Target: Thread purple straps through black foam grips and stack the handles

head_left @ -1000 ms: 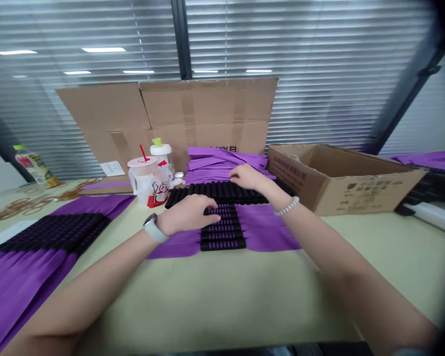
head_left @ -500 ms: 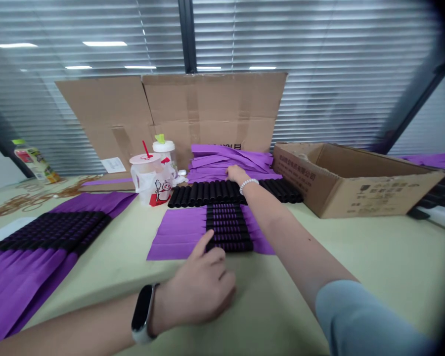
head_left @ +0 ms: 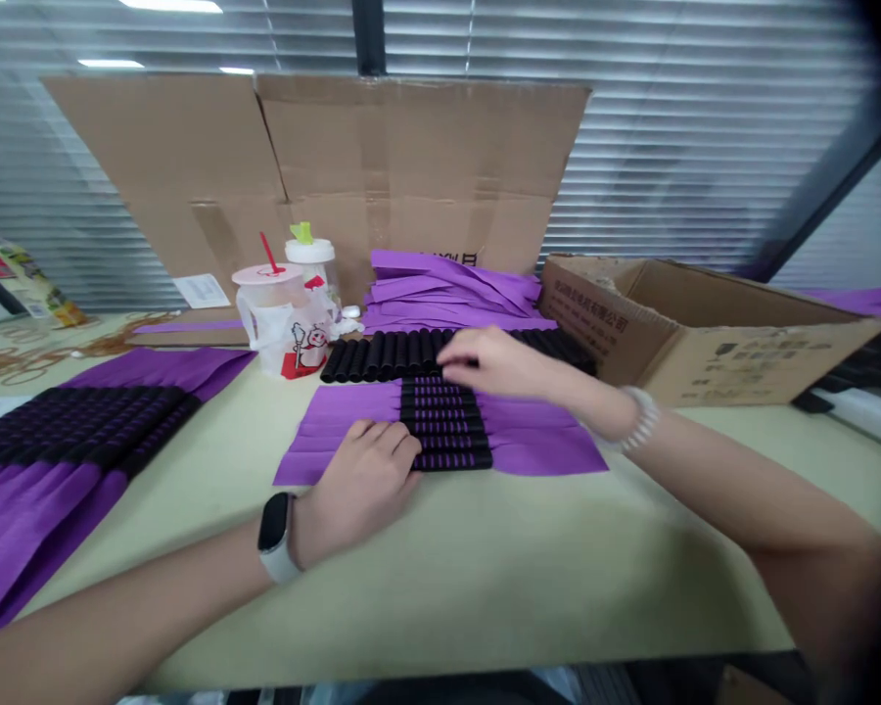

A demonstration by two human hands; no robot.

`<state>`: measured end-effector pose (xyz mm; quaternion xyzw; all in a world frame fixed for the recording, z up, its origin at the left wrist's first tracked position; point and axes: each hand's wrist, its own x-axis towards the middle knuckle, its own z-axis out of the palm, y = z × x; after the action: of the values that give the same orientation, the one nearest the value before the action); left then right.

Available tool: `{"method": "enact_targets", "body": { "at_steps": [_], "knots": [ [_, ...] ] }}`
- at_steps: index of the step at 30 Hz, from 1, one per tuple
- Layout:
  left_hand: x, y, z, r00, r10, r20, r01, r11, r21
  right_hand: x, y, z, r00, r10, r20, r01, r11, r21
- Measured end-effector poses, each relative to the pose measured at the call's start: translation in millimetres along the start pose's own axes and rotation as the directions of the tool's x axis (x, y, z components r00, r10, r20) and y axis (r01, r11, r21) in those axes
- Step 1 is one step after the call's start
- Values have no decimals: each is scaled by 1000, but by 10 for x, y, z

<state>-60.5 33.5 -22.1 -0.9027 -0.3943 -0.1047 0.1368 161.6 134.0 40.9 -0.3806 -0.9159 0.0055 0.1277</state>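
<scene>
Nearer to the row of black tubes [head_left: 386, 354] with the right hand [head_left: 503, 362], fingers part-curled at its near edge; cannot tell if gripping any. Runs left to right just beyond the black-and-purple panel [head_left: 446, 427], with each tube aligned near to far. Rests the left hand [head_left: 363, 475] at the panel's near left, fingers bent, hold unclear.

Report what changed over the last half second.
The left hand has moved forward to the near-left part of the black and purple panel; the right hand has drawn back from the purple strips to the black tubes. Any grip is unclear. The cardboard box and cup stayed put.
</scene>
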Motion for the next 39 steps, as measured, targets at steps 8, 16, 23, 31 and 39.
{"method": "enact_targets", "body": {
  "at_steps": [8,16,23,31,39],
  "knots": [
    [9,187,-246,966,166,-197,-153,985,80,-1230,-392,319,998,-22,-59,20,999,-26],
    [-17,-109,-356,937,-193,290,322,797,-510,-1129,-315,209,993,-57,-99,39,984,-172],
    [-49,7,-365,936,-145,319,326,698,-638,-1088,-636,412,991,-125,-39,116,976,-186],
    [-32,-422,-461,880,-204,429,466,543,-698,-1260,-314,271,978,-37,-205,-14,970,-242],
    [-57,-455,-322,840,-394,374,435,77,-897,-1310,-198,254,971,24,-239,-64,985,-163]
  ]
}}
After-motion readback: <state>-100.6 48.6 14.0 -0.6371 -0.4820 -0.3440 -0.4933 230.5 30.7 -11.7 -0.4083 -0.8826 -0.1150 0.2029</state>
